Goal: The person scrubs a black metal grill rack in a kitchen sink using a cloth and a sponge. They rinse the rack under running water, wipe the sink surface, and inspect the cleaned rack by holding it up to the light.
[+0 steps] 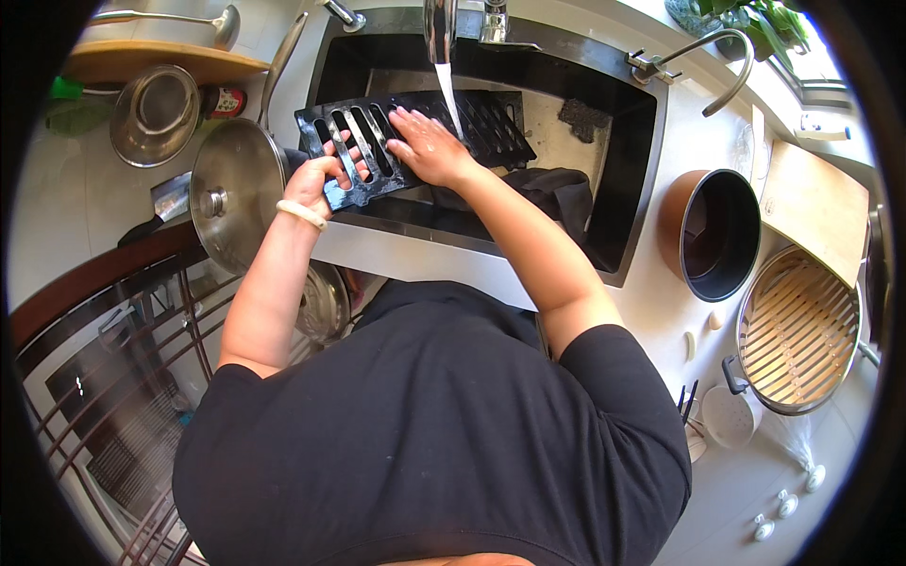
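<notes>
A black slotted panel (364, 185) lies tilted across the left part of a dark sink (630, 163). My left hand (318, 177), with a pale bangle at the wrist, grips its left end, fingers showing through the slots. My right hand (428, 147) rests flat on the panel's upper face with nothing held in it. Water runs from a chrome faucet (440, 35) onto the panel just right of that hand. Dark cloth (555, 194) lies in the sink below the panel's right part, and a dark scouring pad (584, 119) sits on the sink's back right floor.
A pan with a steel lid (237, 194) stands close left of the sink. Further left are a steel bowl (156, 117) and a wooden board (163, 62). To the right are a brown pot (711, 233), a slatted steamer (800, 332) and a curved spout (740, 53).
</notes>
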Tool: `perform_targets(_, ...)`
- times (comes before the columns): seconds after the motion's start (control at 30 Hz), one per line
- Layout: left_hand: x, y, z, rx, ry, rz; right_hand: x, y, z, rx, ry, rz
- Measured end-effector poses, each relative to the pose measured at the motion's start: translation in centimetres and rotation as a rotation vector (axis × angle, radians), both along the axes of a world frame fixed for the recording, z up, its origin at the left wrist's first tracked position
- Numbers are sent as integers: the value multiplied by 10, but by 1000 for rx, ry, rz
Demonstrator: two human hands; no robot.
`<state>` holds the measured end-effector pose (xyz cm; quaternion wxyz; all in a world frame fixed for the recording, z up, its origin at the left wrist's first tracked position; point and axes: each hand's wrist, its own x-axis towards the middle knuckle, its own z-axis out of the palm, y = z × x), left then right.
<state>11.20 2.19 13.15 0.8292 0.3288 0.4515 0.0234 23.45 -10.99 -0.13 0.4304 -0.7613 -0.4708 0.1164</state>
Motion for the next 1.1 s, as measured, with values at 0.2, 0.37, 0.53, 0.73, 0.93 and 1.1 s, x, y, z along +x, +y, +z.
perform_targets(0.2, 0, 39, 10, -29, -32, -302, 72, -72, -53, -559, 301, -429)
perform_targets(0.37, 19, 58, 5, -80, -19, -519, 123, -153, -53, -155, 1559, -408)
perform_targets(0.53, 16, 82, -39, -36, 79, -643, 100, -192, -13, 282, 1778, -321)
perform_targets(0.73, 23, 80, -141, 371, 246, -569, 77, -180, 74, 266, 1473, -403)
perform_targets(0.93, 20, 98, -242, 350, 358, 81, 65, -120, 130, 49, 1079, -180)
perform_targets(1.1, 40, 74, -229, 509, 253, 453, 71, -94, 131, -199, 578, -113)
